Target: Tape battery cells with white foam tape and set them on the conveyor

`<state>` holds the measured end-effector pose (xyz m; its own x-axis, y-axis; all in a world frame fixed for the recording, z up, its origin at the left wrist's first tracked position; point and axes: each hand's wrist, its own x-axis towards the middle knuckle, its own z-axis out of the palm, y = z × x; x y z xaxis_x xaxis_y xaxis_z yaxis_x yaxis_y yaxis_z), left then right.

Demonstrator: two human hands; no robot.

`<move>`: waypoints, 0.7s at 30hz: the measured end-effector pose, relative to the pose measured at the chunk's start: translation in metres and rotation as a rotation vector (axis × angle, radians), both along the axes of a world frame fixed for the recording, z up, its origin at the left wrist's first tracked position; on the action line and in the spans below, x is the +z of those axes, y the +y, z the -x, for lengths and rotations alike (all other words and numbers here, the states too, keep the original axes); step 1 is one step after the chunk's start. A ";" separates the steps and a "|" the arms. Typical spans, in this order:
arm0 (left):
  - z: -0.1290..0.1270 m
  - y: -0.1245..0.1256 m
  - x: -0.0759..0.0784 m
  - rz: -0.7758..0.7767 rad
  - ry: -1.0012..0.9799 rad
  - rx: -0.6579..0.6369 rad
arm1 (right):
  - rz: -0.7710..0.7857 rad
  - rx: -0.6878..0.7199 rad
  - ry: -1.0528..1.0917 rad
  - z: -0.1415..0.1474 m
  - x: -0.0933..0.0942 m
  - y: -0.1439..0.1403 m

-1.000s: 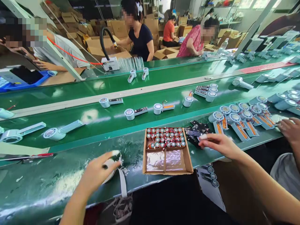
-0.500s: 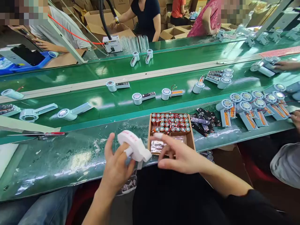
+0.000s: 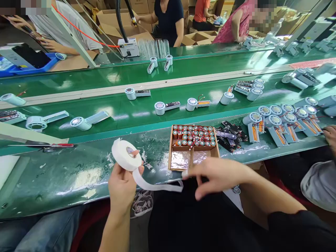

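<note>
My left hand grips a roll of white tape, tilted above the bench, with fingers around its lower edge and one fingertip through the core. A loose strip of tape hangs from the roll and curves right, towards my right hand. That hand has its index finger stretched out and its thumb apart; white wrapping covers the index fingertip. The strip's end curls up close beside this fingertip; whether it sticks there I cannot tell. Behind my right hand stands a cardboard box with red-wired battery cells in its far part.
Dark circuit boards lie right of the box, then several pale-blue fan housings. More housings sit on the green conveyor belt. Red-handled tweezers lie at the left. Co-workers stand across the line; a neighbour's hand shows at right.
The tape roll has turned and moved left and up with my left hand, and a longer strip hangs from it. My right hand has shifted slightly right and down.
</note>
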<state>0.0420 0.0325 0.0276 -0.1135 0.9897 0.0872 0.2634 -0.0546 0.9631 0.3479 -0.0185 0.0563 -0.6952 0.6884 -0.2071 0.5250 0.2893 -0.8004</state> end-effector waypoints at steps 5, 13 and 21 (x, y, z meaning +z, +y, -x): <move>-0.005 -0.013 -0.013 0.104 -0.045 -0.200 | -0.432 -0.296 -0.089 -0.012 0.007 0.063; -0.012 -0.025 -0.024 0.138 0.087 -0.363 | -0.563 -0.206 -0.266 0.012 -0.030 0.102; -0.014 -0.020 -0.032 -0.251 0.491 -0.510 | -0.444 -0.618 0.366 -0.009 -0.008 0.077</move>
